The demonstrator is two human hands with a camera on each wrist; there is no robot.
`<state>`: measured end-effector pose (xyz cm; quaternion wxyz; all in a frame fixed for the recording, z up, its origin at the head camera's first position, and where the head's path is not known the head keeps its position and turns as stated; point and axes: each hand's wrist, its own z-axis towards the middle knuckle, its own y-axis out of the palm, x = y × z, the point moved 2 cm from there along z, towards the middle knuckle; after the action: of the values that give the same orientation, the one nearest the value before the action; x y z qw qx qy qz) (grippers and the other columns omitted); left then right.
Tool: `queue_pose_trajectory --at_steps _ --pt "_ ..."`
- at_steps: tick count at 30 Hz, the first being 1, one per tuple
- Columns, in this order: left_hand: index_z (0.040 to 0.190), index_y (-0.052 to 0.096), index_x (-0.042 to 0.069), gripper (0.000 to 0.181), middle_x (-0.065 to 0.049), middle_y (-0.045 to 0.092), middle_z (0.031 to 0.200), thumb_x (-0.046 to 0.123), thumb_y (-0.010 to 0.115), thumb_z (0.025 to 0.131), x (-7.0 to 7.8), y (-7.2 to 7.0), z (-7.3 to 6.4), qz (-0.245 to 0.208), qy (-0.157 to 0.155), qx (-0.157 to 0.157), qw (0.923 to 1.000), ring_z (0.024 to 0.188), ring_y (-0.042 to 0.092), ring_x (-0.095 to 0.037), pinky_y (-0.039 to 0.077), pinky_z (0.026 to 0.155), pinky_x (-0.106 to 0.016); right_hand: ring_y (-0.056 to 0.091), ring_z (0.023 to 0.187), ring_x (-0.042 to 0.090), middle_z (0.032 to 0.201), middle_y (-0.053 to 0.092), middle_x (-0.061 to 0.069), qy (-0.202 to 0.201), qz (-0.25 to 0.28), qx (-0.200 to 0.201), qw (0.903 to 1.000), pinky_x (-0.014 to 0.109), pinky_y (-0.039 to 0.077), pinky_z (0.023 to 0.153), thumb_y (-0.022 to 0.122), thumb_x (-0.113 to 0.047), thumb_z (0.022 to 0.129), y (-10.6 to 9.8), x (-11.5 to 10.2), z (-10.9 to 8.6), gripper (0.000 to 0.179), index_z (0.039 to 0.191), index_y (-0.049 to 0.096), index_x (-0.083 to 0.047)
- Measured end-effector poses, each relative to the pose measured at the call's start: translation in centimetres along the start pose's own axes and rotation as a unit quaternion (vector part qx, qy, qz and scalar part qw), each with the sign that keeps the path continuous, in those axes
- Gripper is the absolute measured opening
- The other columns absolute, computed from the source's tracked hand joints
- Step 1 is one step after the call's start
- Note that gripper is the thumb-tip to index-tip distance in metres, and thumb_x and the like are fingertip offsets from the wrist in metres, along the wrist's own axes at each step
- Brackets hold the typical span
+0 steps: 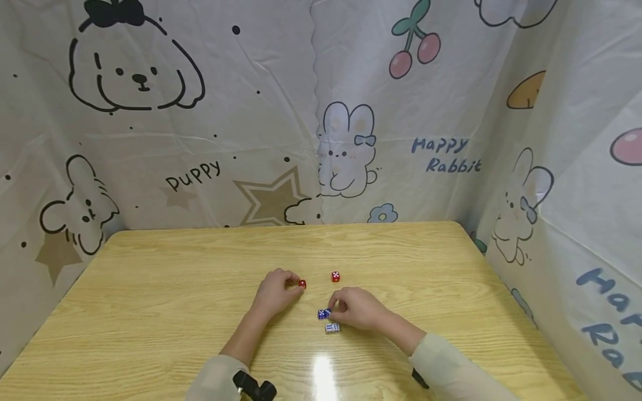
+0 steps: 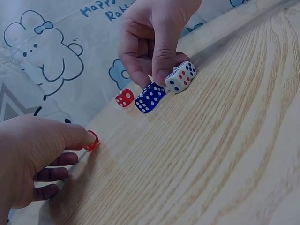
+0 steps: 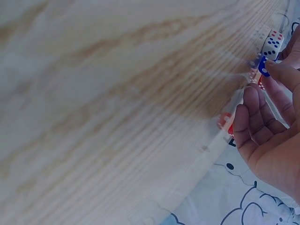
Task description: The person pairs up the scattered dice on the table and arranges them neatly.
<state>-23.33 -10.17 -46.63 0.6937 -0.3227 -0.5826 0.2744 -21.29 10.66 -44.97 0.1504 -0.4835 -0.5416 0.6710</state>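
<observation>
1. Evidently, six dice are in play on the wood-grain tabletop (image 1: 175, 289): two red, two blue, two white. Clock directions follow the head view, with twelve at the far edge.
2. The left hand (image 1: 275, 292) pinches the near red die (image 1: 302, 284) between thumb and finger, the gap closed down to the die's width; its other fingers are loosely bent. This die lies toward eleven o'clock from the blue dice; whether it is raised at all, I cannot tell.
3. The right hand (image 1: 357, 308) has thumb and finger drawn together on the right blue die (image 2: 158, 91). The left blue die (image 1: 321, 314) sits at its nine o'clock, the two apparently touching.
4. The white dice (image 1: 329, 328) lie side by side at five o'clock from the blue ones, just beside them, with no hand on them.
5. The far red die (image 1: 335, 277) stands alone between twelve and one o'clock from the blue dice, and between two and three from the held red one, clearly apart from it.
6. As for progress, I judge the white pair set and the blue pair nearly so, pending release. The red dice seem to be what is left, since they remain separate.
</observation>
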Motion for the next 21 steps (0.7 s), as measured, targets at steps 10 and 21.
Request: queue_pose_trajectory --at_steps 10,21 --pt "0.095 0.07 0.01 0.02 -0.002 0.062 0.089 0.025 0.071 0.081 -0.19 0.38 0.11 0.002 -0.003 0.002 1.0 0.086 0.057 -0.019 0.046 0.081 -0.039 0.046 0.062 0.003 0.07 0.055 -0.01 -0.004 -0.008 0.002 1.0 0.02 0.039 0.059 0.069 -0.029 0.084 -0.05 -0.08 -0.08 0.016 0.093 0.068 -0.017" --pt "0.092 0.071 0.01 0.02 -0.001 0.061 0.087 0.026 0.072 0.081 0.19 0.68 -0.02 -0.009 0.017 0.007 0.9998 0.081 0.055 -0.015 0.046 0.076 -0.036 0.046 0.062 0.003 0.071 0.055 -0.01 -0.004 -0.013 -0.002 0.9999 0.02 0.039 0.059 0.068 -0.029 0.084 -0.11 -0.11 -0.03 0.016 0.094 0.068 -0.016"
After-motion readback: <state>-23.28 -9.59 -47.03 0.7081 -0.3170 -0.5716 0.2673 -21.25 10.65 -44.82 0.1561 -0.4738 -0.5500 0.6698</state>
